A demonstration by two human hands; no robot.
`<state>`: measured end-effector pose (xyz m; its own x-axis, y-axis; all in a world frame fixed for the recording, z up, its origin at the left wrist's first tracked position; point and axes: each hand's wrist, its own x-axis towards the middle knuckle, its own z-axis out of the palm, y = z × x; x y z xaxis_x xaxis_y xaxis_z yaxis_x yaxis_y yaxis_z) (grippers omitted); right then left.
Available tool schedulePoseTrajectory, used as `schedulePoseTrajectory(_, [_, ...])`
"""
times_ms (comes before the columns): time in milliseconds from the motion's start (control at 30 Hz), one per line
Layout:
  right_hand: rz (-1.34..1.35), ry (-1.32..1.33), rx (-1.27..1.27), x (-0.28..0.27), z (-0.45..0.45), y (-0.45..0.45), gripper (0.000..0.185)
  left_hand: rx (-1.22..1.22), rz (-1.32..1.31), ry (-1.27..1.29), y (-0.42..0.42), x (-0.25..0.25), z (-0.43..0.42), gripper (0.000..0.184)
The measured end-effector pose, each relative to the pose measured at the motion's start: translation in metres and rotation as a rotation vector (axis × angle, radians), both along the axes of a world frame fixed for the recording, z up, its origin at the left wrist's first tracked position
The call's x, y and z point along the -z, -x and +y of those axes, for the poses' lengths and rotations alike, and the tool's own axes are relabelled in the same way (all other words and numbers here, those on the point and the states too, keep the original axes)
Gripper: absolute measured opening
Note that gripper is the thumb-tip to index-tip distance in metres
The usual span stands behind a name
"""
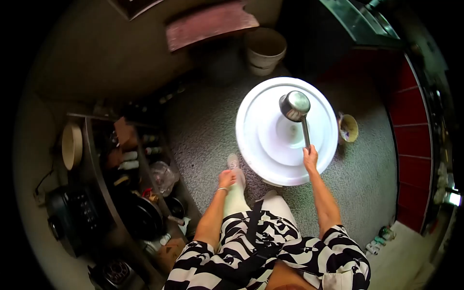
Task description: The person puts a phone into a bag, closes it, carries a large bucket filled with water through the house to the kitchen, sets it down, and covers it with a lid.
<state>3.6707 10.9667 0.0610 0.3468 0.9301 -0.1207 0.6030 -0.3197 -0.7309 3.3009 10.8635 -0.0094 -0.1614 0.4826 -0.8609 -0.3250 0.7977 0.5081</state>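
Observation:
A metal ladle (296, 107) with a long straight handle is in my right hand (311, 157), whose fingers are wrapped round the handle's end. Its shiny round bowl is over a big white round lid (249, 137), and I cannot tell whether the two touch. The lid is wide, with raised rings, and seems to top a large tub whose sides are mostly hidden. My left hand (227, 178), with a bracelet at the wrist, is left of the lid and over my leg. Its fingers are curled in and nothing shows in them.
Shelving (92, 159) with pans, bottles and bags runs along the left, with a black appliance (72, 220) beside it. A pale bucket (265, 60) stands behind the lid. To the right are a small bin (349, 128) and red cabinets (411, 133).

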Motion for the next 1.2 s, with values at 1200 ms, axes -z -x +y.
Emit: schedulePoseTrajectory(1200, [0.725,0.006,-0.869,-0.122,-0.247,0.092,0.028,-0.411,-0.753,-0.928,-0.209,-0.286,-0.262,0.055])
